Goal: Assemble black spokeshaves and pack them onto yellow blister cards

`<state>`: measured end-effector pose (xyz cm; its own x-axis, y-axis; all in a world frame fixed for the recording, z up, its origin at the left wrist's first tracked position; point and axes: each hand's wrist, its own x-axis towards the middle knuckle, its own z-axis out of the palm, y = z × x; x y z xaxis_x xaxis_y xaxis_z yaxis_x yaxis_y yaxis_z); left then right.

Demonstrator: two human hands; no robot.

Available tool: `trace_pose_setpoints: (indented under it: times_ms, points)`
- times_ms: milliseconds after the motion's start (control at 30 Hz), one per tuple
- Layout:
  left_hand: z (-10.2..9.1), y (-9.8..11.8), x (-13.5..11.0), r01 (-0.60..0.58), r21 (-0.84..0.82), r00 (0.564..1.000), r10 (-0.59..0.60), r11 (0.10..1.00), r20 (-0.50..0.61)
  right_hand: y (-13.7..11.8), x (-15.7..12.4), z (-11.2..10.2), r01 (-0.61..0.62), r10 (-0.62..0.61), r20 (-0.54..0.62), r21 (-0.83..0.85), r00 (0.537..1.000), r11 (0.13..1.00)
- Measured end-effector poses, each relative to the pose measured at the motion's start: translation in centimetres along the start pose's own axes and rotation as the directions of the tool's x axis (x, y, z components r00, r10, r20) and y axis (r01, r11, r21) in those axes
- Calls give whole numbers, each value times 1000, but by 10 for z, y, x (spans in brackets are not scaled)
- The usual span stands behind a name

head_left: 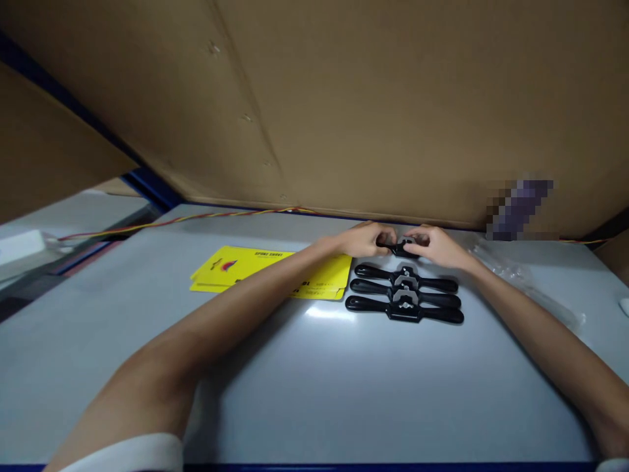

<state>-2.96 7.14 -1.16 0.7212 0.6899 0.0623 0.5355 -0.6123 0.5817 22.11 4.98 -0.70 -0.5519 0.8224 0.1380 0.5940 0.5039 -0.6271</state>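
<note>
At the far side of the table, a black spokeshave (401,248) is gripped at both ends. My left hand (367,238) is closed round its left handle, and my right hand (432,244) is closed round the right one. Just nearer to me, three more black spokeshaves lie in a row with handles pointing left and right: a far one (373,271), a middle one (371,286) and a near one (405,314). Their silver blade parts show in the middle. Yellow printed cards (255,262) lie overlapping on the left, partly hidden by my left forearm.
Clear plastic bags (533,292) lie right of my right forearm. A brown cardboard panel (368,118) rises behind the grey table (344,393). Along its foot runs a twisted red and yellow wire (211,215), leading to a white box (24,252) at the left.
</note>
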Motion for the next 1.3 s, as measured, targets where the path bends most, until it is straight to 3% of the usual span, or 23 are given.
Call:
trace_pose_setpoints:
  times_ms: [167,367,500,800,1100,1300]
  points:
    - [10,2,-7,37,117,998,-31,992,-50,6,-7,6,30,-30,-8,25,1000,999]
    - [15,-3,-12,-28,-1,999,28,1000,-41,2,-13,8,176,-177,7,-111,984,978]
    - [18,-7,-11,-21,-72,998,16,997,-67,2,-14,12,200,-199,24,-202,980,959]
    - [16,-4,-7,-32,-60,993,25,998,-117,7,-14,20,169,-177,3,-308,984,936]
    - [17,-6,-4,-62,-57,992,56,996,-110,-13,-16,15,16,-21,-5,-455,1000,890]
    - [16,-10,-3,-100,-78,989,91,992,-114,-12,-15,16,24,-28,-1,-489,1000,872]
